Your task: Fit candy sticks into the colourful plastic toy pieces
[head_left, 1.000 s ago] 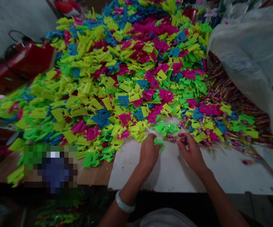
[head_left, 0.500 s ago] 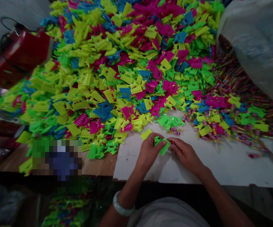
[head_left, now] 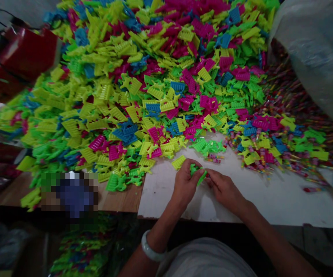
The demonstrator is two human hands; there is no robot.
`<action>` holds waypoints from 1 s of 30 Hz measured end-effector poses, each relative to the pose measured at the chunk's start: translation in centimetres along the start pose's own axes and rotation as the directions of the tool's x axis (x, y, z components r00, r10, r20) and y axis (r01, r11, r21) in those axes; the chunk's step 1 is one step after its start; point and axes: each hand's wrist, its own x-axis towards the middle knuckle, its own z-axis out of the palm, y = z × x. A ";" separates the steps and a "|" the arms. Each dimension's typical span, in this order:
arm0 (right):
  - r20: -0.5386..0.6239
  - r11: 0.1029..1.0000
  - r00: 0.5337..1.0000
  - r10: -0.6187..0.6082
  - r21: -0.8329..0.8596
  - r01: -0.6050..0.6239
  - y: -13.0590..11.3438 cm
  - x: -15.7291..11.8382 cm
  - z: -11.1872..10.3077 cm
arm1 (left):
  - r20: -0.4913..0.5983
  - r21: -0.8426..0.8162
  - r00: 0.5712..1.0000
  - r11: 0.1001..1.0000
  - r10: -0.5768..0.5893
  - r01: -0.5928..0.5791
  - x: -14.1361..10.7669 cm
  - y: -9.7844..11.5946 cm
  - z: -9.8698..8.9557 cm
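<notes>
Above one white board (head_left: 161, 195) | left fingers (head_left: 195, 177): gripping one green piece (head_left: 193, 168) | right fingers (head_left: 215, 177): hold unclear

Head camera: looks from above the near side of the white tabletop (head_left: 270, 196), facing forward and down. Close range; wearer's pale shirt (head_left: 207, 257) this side of tabletop, heap of plastic pieces (head_left: 120, 92) beyond.

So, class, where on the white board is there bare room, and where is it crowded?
Bare white board shows between the left hand and the wooden surface, and from the right hand rightward, nearer than the heaped sticks. Beyond the hands, piled plastic pieces crowd it.
</notes>
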 end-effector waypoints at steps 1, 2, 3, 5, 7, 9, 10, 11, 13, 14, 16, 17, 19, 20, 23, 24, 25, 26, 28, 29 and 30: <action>-0.012 1.000 1.000 -0.017 -0.011 0.017 0.0 -0.1 0.2 | -0.012 0.008 1.000 1.000 -0.003 0.003 0.0 -0.1 0.0; -0.010 1.000 1.000 -0.023 -0.015 0.022 -0.1 -0.1 0.3 | -0.017 0.016 1.000 1.000 -0.008 0.008 0.0 -0.1 0.1; 0.004 1.000 1.000 -0.015 -0.015 0.015 -0.2 -0.2 0.4 | -0.018 0.020 1.000 1.000 -0.014 0.014 0.0 -0.1 0.2; 0.044 0.999 0.998 0.033 -0.044 -0.032 -0.5 -0.3 0.3 | -0.016 0.006 0.999 1.000 -0.029 0.029 0.0 -0.1 0.5; 0.045 0.983 0.996 0.071 -0.170 -0.062 -0.8 -0.3 0.1 | -0.027 -0.037 0.998 0.998 -0.060 0.059 -0.1 0.0 0.9; 0.001 0.935 0.998 0.060 -0.349 -0.056 -1.1 -0.3 0.0 | -0.045 -0.087 0.994 0.992 -0.095 0.091 -0.2 0.2 1.3; -0.018 0.902 0.999 0.043 -0.429 -0.046 -1.1 -0.2 0.0 | -0.050 -0.101 0.993 0.990 -0.109 0.103 -0.2 0.2 1.5; -0.024 0.871 0.999 0.023 -0.490 -0.032 -1.1 -0.1 0.0 | -0.055 -0.108 0.992 0.988 -0.118 0.111 -0.3 0.3 1.7; -0.003 0.832 1.000 -0.003 -0.555 0.001 -0.8 0.0 0.3 | -0.068 -0.112 0.989 0.986 -0.132 0.124 -0.3 0.2 2.0; 0.017 0.824 1.000 -0.011 -0.566 0.018 -0.7 0.0 0.6 | -0.078 -0.114 0.986 0.984 -0.144 0.135 -0.4 0.1 2.0; 0.046 0.833 0.999 -0.017 -0.551 0.040 -0.5 0.1 1.2 | -0.098 -0.112 0.980 0.980 -0.173 0.162 -0.4 0.0 2.1; 0.054 0.846 0.998 -0.016 -0.531 0.042 -0.4 0.1 1.5 | -0.107 -0.103 0.978 0.980 -0.181 0.170 -0.4 -0.1 2.1; 0.059 0.874 0.998 -0.008 -0.485 0.036 -0.5 0.1 1.8 | -0.099 -0.065 0.980 0.984 -0.174 0.168 -0.3 -0.1 2.1; 0.063 0.885 0.998 -0.004 -0.465 0.033 -0.5 0.1 1.6 | -0.079 -0.044 0.984 0.987 -0.159 0.156 -0.2 -0.1 2.0; -0.010 0.888 1.000 0.022 -0.459 -0.024 -0.1 0.0 -1.0 | -0.053 0.020 0.997 0.998 -0.064 0.065 0.3 -0.1 1.2; -0.101 0.874 0.995 0.027 -0.481 -0.073 0.2 0.0 -2.4 | -0.077 0.059 0.997 0.998 -0.020 0.025 0.5 -0.2 0.7; -0.221 0.848 0.975 0.020 -0.513 -0.134 0.7 0.0 -4.1 | -0.115 0.114 0.993 0.993 0.027 -0.014 0.8 -0.3 0.1; -0.357 0.810 0.934 -0.005 -0.549 -0.205 1.2 0.1 -5.8 | -0.154 0.186 0.985 0.982 0.075 -0.046 1.0 -0.6 -0.6; -0.544 0.714 0.834 -0.097 -0.621 -0.322 2.1 0.2 -8.3 | -0.205 0.359 0.966 0.930 0.157 -0.075 1.6 -1.2 -2.0; -0.564 0.679 0.815 -0.135 -0.651 -0.339 2.5 0.4 -8.9 | -0.214 0.445 0.959 0.893 0.187 -0.074 1.8 -1.5 -2.5; -0.534 0.668 0.831 -0.153 -0.676 -0.311 2.7 0.6 -8.9 | -0.217 0.523 0.954 0.850 0.205 -0.064 2.0 -1.8 -2.9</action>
